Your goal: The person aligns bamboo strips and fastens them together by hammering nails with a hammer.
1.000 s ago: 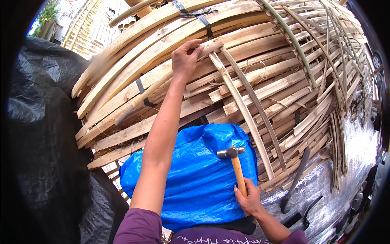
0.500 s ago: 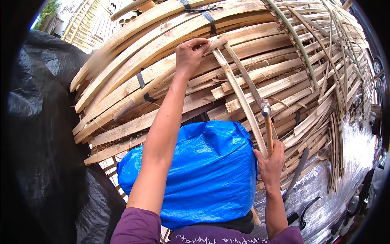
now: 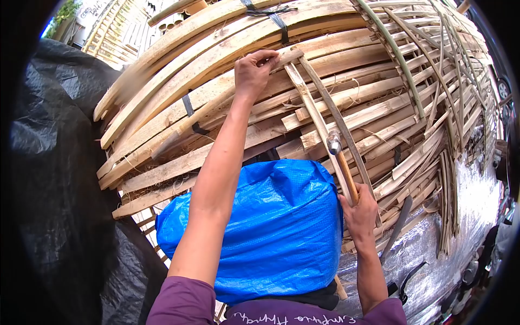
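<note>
My left hand [image 3: 253,75] is closed in a pinch at a short wooden crosspiece [image 3: 291,56]; anything between the fingertips is too small to make out. Two long, thin wooden strips [image 3: 310,105] run down from that crosspiece toward my right hand [image 3: 359,214]. My right hand is wrapped round the wooden handle of a hammer [image 3: 346,176], whose metal head points up and lies over the nearer strip. Whether the right fingers also touch the strip's lower end is hidden. A blue plastic-covered bundle [image 3: 276,233] sits between my forearms.
Stacked wooden slats [image 3: 206,76], some tied with black strips, fill the area ahead. Thinner split strips [image 3: 433,108] lie at the right. A dark blade-like tool [image 3: 398,227] rests beside silver sheeting [image 3: 471,206]. Black plastic sheeting [image 3: 59,189] hangs at the left.
The hammer head has swung left and slightly down, from beside the farther strip to over the nearer one. The farther strip's lower part shows more fully. My left hand stays put.
</note>
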A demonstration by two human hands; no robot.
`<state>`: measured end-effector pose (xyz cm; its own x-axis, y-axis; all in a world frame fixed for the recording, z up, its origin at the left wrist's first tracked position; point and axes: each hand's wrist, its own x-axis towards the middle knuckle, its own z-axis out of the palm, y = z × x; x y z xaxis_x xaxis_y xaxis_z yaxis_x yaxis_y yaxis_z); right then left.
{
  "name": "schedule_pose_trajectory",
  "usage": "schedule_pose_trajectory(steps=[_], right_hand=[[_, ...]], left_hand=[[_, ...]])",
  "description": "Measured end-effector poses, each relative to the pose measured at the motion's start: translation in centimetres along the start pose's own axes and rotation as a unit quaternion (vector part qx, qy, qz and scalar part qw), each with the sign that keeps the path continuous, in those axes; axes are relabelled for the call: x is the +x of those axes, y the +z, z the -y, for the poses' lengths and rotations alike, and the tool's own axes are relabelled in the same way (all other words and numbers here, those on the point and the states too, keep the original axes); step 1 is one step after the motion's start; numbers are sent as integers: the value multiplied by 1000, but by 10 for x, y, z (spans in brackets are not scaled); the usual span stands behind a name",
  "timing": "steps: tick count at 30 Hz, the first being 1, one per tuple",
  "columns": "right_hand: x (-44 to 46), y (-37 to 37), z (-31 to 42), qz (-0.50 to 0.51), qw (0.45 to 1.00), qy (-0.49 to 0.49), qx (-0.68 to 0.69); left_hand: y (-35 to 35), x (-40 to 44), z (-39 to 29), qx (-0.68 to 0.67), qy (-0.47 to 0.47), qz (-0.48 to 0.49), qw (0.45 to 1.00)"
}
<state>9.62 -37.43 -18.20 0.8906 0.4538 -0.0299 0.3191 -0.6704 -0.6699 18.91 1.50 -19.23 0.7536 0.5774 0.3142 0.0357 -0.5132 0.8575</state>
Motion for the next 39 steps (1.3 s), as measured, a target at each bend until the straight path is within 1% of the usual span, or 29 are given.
schedule_pose_trajectory(steps=[3,5,9,11,15,18,20,21,23,27,30,33,35,39], right_hand=[[1,-1,-3,-16,1000,-23,-5],[2,-4,-1,-1,1000,16,12],[2,-4,-2,-1,1000,14,16],[2,-5,-1,-4,1000,-16,14],[2,-5,-1,2,1000,-10,17],[2,-5,1,11,1000,11,26],[2,-3,-1,8,999,31,31],[2,-4,-1,8,999,31,31],[2,-5,1,5,999,17,33],[2,-5,2,7,999,13,34],[2,-4,1,3,999,18,43],[3,-6,2,7,998,30,48],[4,-7,2,13,998,36,45],[4,-7,3,9,999,21,46]], left_hand=[[2,0,-2,-12,2,-3,1000],[2,0,-4,6,6,-6,1000],[1,-1,-4,-25,-9,-1,1000],[2,0,-2,11,15,-9,1000],[3,1,7,17,24,-13,999],[0,0,2,16,11,-20,1000],[-2,0,-3,10,-24,1,1000],[-2,0,-3,10,-24,1,1000],[-1,0,-2,20,-2,-7,1000],[0,0,0,14,10,-8,1000],[0,-1,-1,16,10,-8,1000],[1,0,1,17,28,-12,999],[3,1,4,-5,56,-20,998],[2,1,4,27,35,-18,999]])
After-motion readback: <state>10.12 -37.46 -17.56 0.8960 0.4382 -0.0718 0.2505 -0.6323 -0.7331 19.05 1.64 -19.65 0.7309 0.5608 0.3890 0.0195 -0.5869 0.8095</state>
